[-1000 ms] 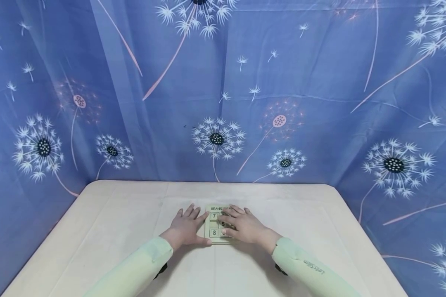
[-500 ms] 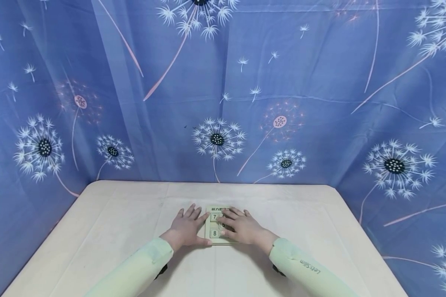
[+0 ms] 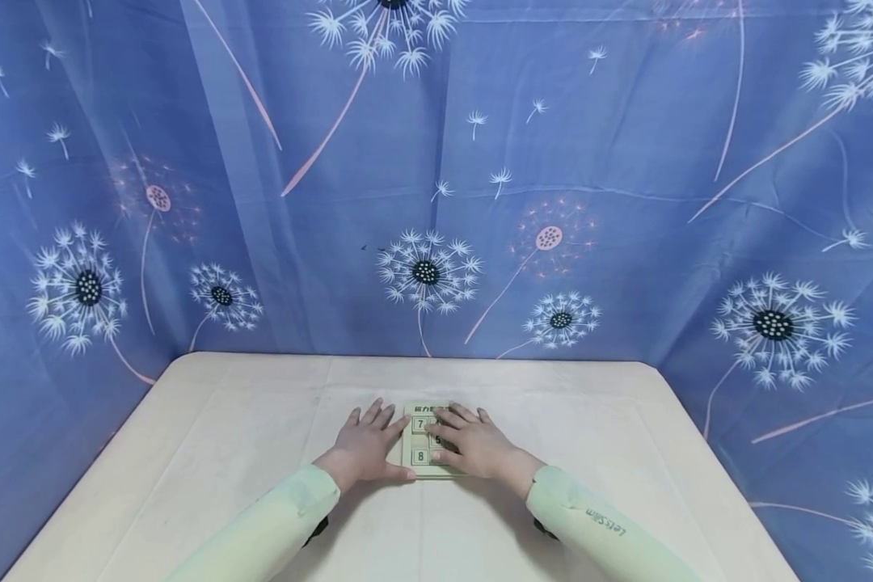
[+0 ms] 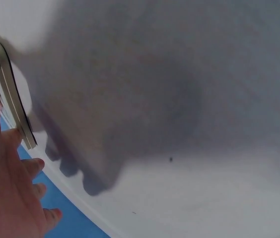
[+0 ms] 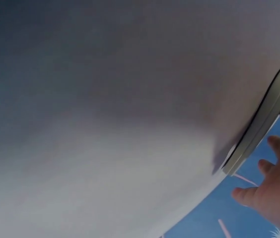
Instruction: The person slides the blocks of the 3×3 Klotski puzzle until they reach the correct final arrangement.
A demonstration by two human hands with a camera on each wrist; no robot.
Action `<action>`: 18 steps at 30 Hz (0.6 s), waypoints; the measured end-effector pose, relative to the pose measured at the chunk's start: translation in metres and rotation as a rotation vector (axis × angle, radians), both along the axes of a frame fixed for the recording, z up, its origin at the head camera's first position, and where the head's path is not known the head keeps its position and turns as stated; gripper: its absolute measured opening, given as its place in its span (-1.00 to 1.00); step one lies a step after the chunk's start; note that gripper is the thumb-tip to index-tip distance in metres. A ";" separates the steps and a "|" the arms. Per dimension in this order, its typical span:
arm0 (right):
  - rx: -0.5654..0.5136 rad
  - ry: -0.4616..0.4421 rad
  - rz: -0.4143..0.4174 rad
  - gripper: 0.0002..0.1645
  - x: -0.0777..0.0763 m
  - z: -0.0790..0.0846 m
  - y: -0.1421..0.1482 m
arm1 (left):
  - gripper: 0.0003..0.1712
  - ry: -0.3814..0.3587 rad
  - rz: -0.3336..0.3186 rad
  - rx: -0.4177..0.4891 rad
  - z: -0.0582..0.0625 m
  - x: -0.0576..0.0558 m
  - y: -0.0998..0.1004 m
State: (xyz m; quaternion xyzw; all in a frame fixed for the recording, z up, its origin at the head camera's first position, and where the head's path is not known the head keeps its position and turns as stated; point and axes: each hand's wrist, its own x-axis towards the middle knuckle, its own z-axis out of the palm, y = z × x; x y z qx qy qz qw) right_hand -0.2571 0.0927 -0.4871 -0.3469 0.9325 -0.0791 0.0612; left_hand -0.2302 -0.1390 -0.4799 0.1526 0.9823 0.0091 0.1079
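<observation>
A pale green number sliding puzzle [image 3: 422,471] lies flat on the table, with dark printed characters along its far edge. Tiles 7 [image 3: 419,424] and 8 [image 3: 420,457] show in its left column. At its left side my left hand [image 3: 364,449] is spread, forefinger and thumb touching the edge. My right hand [image 3: 480,446] reaches over the puzzle from the right, its fingers extended across the tiles and hiding most of the right part. Both wrist views catch the board's side edge, beside the left hand's fingers [image 4: 15,136] and the right hand's fingers [image 5: 279,146].
The white table [image 3: 262,412] extends around the puzzle and has rounded far corners. Behind it and on both sides hangs a blue curtain [image 3: 335,267] with a dandelion print. Pale green sleeves [image 3: 262,525] cover both forearms.
My right hand has shifted slightly left over the puzzle, its thumb now covering the tile to the right of the 8. My left hand has stayed in place.
</observation>
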 end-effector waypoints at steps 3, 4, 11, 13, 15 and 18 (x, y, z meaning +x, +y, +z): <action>0.003 0.001 0.001 -0.32 0.000 0.000 0.000 | 0.18 0.000 0.001 0.002 0.000 0.000 0.000; 0.003 0.000 0.001 -0.32 0.000 0.000 0.000 | 0.18 0.000 0.001 0.002 0.000 0.000 0.000; 0.001 -0.006 0.003 -0.34 0.001 0.001 0.000 | 0.18 0.007 -0.005 0.010 -0.002 -0.001 -0.001; 0.003 -0.010 0.004 -0.34 0.002 0.001 0.000 | 0.18 0.006 -0.005 0.012 -0.002 -0.001 -0.001; 0.002 -0.014 0.005 -0.34 0.003 0.001 0.001 | 0.18 0.003 -0.004 0.015 -0.001 -0.001 -0.001; -0.004 -0.016 0.010 -0.34 0.003 0.002 0.001 | 0.18 -0.002 0.000 0.013 -0.001 -0.001 -0.001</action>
